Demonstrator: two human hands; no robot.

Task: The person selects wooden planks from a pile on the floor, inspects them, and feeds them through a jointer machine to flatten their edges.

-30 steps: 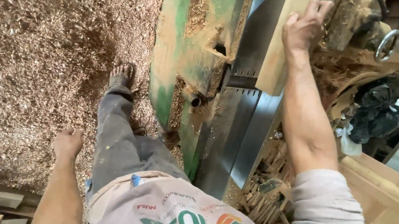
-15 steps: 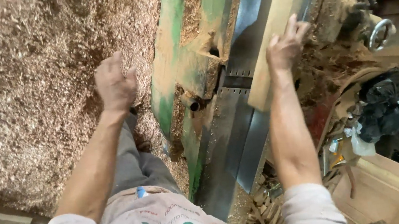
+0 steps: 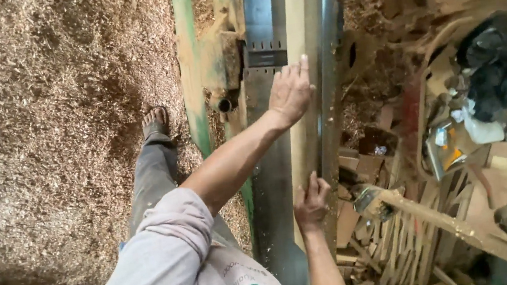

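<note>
A long pale wooden plank [image 3: 294, 39] lies lengthwise on the grey steel bed of a green woodworking planer [image 3: 271, 153]. My left hand [image 3: 290, 92] reaches across my body and presses flat on the plank, fingers spread. My right hand [image 3: 310, 201] grips the plank's near end, fingers curled over its edge. A metal fence [image 3: 330, 67] runs along the plank's right side.
Wood shavings [image 3: 49, 124] cover the floor on the left, where my bare foot [image 3: 154, 119] stands. Scrap wood pieces [image 3: 402, 234], a wooden handle and cluttered tools and rags [image 3: 493, 78] fill the right side. Boards lie at the lower left.
My left hand has swung from my side up and across onto the plank. My right hand has slid back from the plank's far part to its near end.
</note>
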